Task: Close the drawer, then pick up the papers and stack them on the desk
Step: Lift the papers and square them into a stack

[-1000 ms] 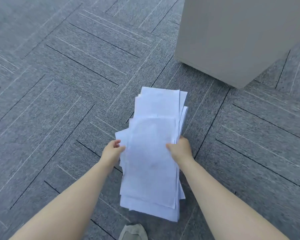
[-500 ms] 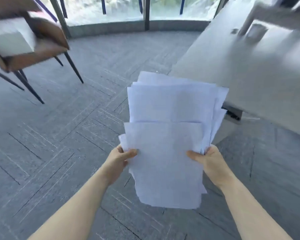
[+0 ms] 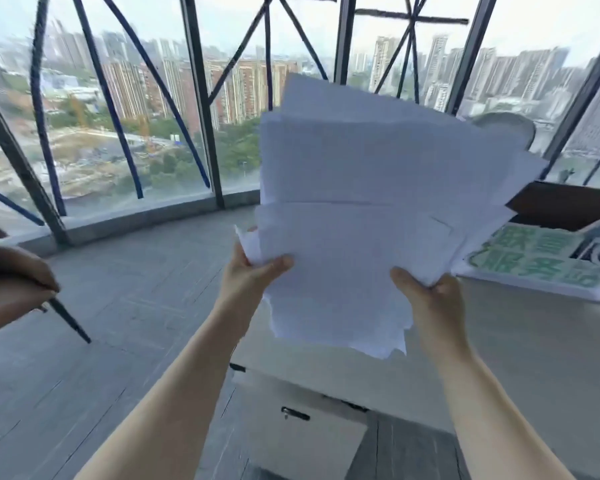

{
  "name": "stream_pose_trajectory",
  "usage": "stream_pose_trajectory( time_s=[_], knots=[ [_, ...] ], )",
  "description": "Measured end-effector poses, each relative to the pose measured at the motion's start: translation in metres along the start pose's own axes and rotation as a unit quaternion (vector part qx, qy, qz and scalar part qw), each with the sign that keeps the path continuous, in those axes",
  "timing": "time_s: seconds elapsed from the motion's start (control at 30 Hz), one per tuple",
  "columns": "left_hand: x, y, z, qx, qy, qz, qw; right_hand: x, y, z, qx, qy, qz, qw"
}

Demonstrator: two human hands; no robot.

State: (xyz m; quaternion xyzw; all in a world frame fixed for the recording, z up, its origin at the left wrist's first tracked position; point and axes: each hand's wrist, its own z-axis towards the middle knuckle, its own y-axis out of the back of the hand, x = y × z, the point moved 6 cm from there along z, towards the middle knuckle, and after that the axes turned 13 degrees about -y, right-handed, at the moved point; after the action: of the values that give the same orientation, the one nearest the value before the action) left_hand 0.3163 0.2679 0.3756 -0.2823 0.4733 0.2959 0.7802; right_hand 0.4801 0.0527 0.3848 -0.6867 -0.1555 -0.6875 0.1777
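Observation:
A loose sheaf of white papers [image 3: 368,216] is held up in the air in front of me, its sheets fanned and uneven. My left hand [image 3: 253,271] grips its lower left edge and my right hand [image 3: 430,299] grips its lower right edge. The pale desk [image 3: 534,348] lies below and to the right of the papers. Under the desk stands a white drawer cabinet [image 3: 305,441] with a dark handle [image 3: 295,414]; its drawer front looks flush.
A printed sheet with green characters [image 3: 534,258] and a dark box [image 3: 568,206] lie on the desk's far side. A brown chair [image 3: 11,282] with dark legs stands at the left. Large windows with dark frames [image 3: 201,98] line the far wall over grey carpet.
Both hands lifted the papers from the floor up to chest height. My view rose from the carpet to the desk and windows.

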Motion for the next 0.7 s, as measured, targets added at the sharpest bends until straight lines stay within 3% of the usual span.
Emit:
stream_pose_trajectory(
  time_s=[0.1, 0.23, 0.37, 0.47, 0.6, 0.7],
  knots=[
    [0.084, -0.037, 0.019, 0.044, 0.091, 0.041, 0.994, -0.049, 0.014, 0.067, 0.026, -0.078, -0.013, 0.997],
    [0.172, -0.077, 0.018, 0.007, 0.193, 0.081, 0.978, -0.112, 0.033, 0.123, 0.008, -0.146, -0.041, 0.988],
    [0.190, -0.099, 0.046, -0.055, 0.187, 0.060, 0.979, -0.110, 0.047, 0.165, 0.008, -0.150, 0.017, 0.989],
    [0.203, -0.112, 0.065, -0.031, 0.186, 0.056, 0.981, -0.118, 0.049, 0.190, 0.041, -0.170, 0.047, 0.983],
    [0.248, -0.120, 0.048, 0.022, 0.271, 0.096, 0.958, -0.181, 0.039, 0.191, 0.054, -0.281, -0.019, 0.958],
    [0.260, -0.123, 0.063, -0.014, 0.277, 0.122, 0.953, -0.191, 0.026, 0.207, 0.021, -0.277, -0.067, 0.958]
  ],
)
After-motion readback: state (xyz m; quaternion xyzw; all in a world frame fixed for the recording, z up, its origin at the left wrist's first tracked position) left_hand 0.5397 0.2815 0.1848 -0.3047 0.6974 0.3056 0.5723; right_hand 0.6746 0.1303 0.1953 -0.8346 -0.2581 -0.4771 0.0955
